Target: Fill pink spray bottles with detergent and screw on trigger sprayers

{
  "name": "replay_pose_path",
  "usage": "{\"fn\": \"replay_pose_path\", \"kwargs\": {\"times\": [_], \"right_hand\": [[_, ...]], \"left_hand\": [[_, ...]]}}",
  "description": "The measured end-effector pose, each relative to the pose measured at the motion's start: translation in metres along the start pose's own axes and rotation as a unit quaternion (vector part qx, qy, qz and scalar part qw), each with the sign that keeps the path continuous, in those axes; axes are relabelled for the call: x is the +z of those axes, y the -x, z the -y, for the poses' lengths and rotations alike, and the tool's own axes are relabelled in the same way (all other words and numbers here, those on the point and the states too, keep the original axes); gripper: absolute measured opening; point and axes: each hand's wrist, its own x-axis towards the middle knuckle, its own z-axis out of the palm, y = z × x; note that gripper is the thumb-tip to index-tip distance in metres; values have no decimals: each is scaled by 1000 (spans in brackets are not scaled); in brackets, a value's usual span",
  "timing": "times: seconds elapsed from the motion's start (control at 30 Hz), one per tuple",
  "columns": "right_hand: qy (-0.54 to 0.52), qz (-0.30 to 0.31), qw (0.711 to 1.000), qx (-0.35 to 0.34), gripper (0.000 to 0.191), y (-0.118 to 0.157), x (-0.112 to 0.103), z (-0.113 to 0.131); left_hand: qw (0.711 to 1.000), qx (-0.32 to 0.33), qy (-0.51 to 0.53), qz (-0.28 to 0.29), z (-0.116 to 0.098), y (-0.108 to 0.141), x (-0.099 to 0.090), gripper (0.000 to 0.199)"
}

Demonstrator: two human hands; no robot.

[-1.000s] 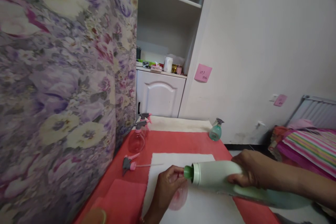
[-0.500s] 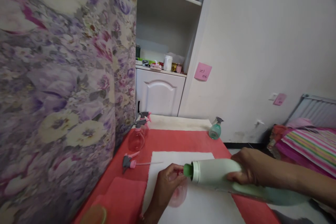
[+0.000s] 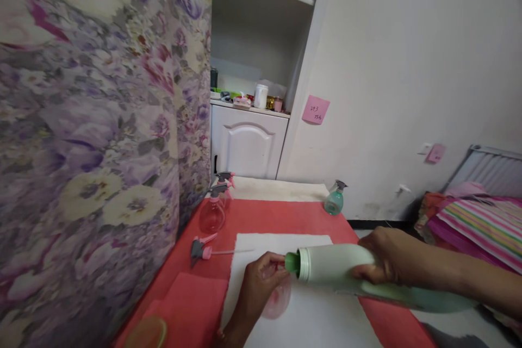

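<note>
My left hand (image 3: pixel 261 281) is closed around the neck of a clear pink spray bottle (image 3: pixel 278 302) that stands on a white sheet (image 3: pixel 322 312). My right hand (image 3: pixel 379 261) grips a large pale green bottle (image 3: pixel 332 263), tipped on its side. The green spout (image 3: pixel 291 262) of that bottle is at the pink bottle's mouth, beside my left fingertips. Whether liquid is flowing I cannot tell. A grey and pink spray head (image 3: pixel 200 250) lies to the left, its thin tube reaching over the sheet.
Pink spray bottles (image 3: pixel 212 216) stand at the red table's (image 3: pixel 261 215) far left. A teal spray bottle (image 3: pixel 334 203) is at the far right. A round yellowish object (image 3: pixel 147 333) sits at the near left. A floral curtain (image 3: pixel 101 119) hangs along the left side.
The large green bottle's body has tipped up very slightly at its far end. Both hands stay almost where they were.
</note>
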Motion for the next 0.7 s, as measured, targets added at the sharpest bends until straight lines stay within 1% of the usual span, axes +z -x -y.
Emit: {"fn": "replay_pose_path", "kwargs": {"times": [0.23, 0.4, 0.7], "right_hand": [[10, 1, 1000, 7, 55, 1, 0, -1], [23, -5, 1000, 9, 57, -1, 2, -3], [30, -9, 999, 11, 58, -1, 1, -2]], "left_hand": [[1000, 3, -9, -2, -1, 0, 0, 13], [1000, 5, 1, 6, 2, -1, 0, 13], [1000, 13, -14, 5, 5, 0, 0, 14]]}}
